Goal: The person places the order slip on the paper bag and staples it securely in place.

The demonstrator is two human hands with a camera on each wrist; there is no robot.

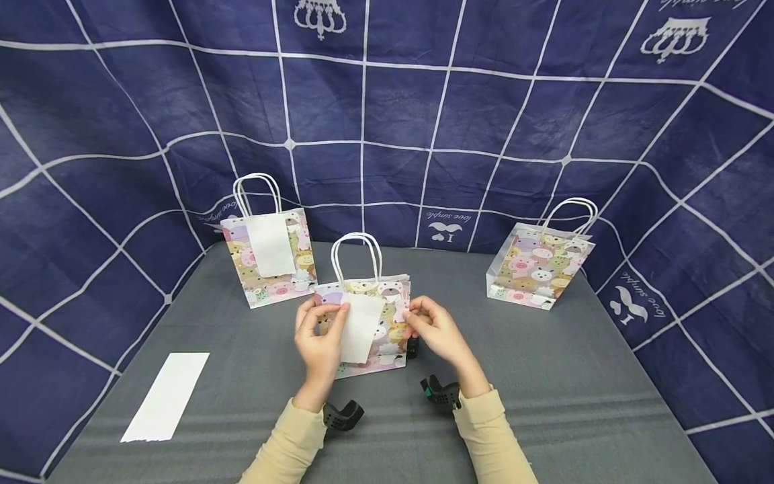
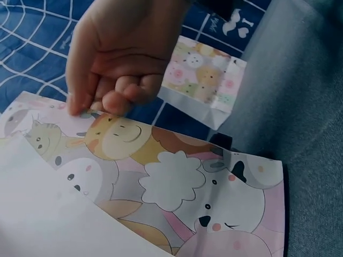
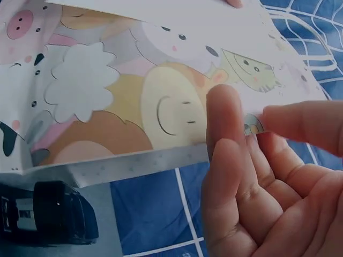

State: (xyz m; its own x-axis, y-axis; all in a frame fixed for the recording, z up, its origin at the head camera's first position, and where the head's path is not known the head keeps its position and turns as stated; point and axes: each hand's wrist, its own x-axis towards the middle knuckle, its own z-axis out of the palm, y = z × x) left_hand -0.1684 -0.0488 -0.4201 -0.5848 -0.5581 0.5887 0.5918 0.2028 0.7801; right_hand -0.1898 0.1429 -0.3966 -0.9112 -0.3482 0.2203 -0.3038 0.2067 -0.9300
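Note:
A small paper bag (image 1: 393, 323) with cartoon animals and white handles stands upright in the middle of the head view. A white paper strip (image 1: 361, 329) lies against its front, slightly tilted. My left hand (image 1: 319, 336) is at the bag's left side, its thumb and index finger pinching the strip's upper left edge. With thumb and fingertips, my right hand (image 1: 437, 331) pinches the bag's right edge; the right wrist view shows this hand (image 3: 268, 182) close up. Behind the bag's lower right, a black object (image 3: 59, 214) resembling a stapler is partly hidden.
At the back left stands a matching bag (image 1: 302, 252) with a white strip (image 1: 272, 245) on its front. Another matching bag (image 1: 538, 269) stands at the back right. A loose white strip (image 1: 166, 396) lies on the grey table (image 1: 254, 376) at the left.

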